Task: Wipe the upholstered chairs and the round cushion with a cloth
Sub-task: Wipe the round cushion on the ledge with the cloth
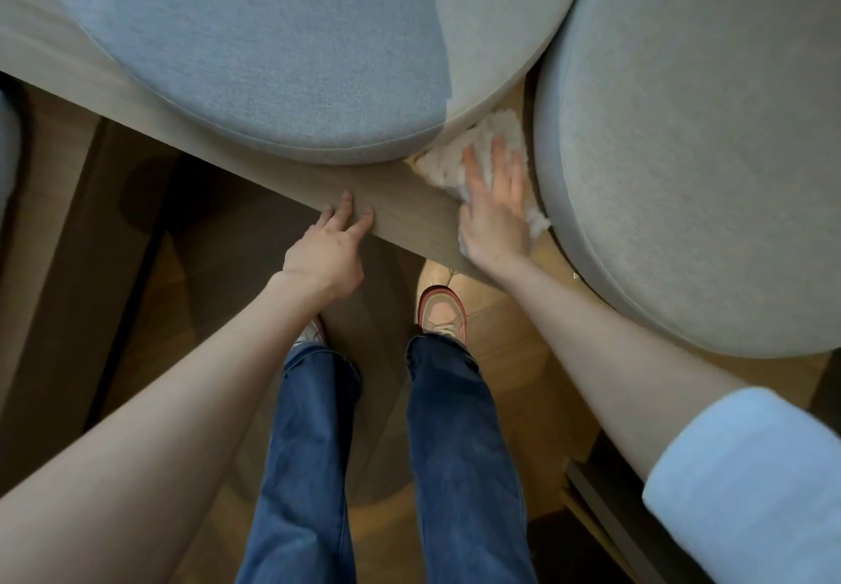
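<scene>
I have the right hand [493, 215] flat on the cloth [500, 126], fingers spread and straight, pressing it down rather than gripping it. The cloth lies on the ledge [400, 201] near its front edge, wedged in the gap between the cushion [273, 46] and the grey seat [705, 128] and touching both. My left hand [325, 260] holds nothing, its fingertips resting on the ledge's front edge, just beside the cushion's rim
</scene>
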`<state>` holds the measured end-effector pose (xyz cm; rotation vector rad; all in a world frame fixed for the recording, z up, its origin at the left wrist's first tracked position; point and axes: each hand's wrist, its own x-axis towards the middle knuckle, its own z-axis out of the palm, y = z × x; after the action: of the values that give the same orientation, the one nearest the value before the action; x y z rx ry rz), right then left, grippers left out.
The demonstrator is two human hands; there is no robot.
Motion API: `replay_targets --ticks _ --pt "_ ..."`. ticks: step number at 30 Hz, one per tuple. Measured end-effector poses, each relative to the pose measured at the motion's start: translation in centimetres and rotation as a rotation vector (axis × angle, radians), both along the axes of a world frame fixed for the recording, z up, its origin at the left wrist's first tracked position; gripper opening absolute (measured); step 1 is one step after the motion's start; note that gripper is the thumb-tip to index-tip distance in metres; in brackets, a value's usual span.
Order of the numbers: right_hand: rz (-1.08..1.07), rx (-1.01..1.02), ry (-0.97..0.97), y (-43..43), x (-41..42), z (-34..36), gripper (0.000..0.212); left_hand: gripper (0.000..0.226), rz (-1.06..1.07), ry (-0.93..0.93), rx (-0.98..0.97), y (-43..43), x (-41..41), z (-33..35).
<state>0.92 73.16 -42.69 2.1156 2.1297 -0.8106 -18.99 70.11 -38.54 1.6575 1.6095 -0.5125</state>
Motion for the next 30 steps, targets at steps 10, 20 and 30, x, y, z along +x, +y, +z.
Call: replay_targets --ticks 10,20,30 --pt "0.196 -0.135 -0.043 -11.8 6.9 1.0 0.069 0.068 -0.041 -0.021 -0.041 -0.4 3.6 0.9" --pt "0.236 -0.158 -0.031 -11.9 9.6 1.9 0.067 0.067 -0.161 -0.050 -0.036 -1.2 8.1 0.1" --pt "0.219 -0.199 0.022 -14.1 14.5 2.2 0.068 0.068 -0.142 0.011 -0.095 -1.6 9.7 0.5"
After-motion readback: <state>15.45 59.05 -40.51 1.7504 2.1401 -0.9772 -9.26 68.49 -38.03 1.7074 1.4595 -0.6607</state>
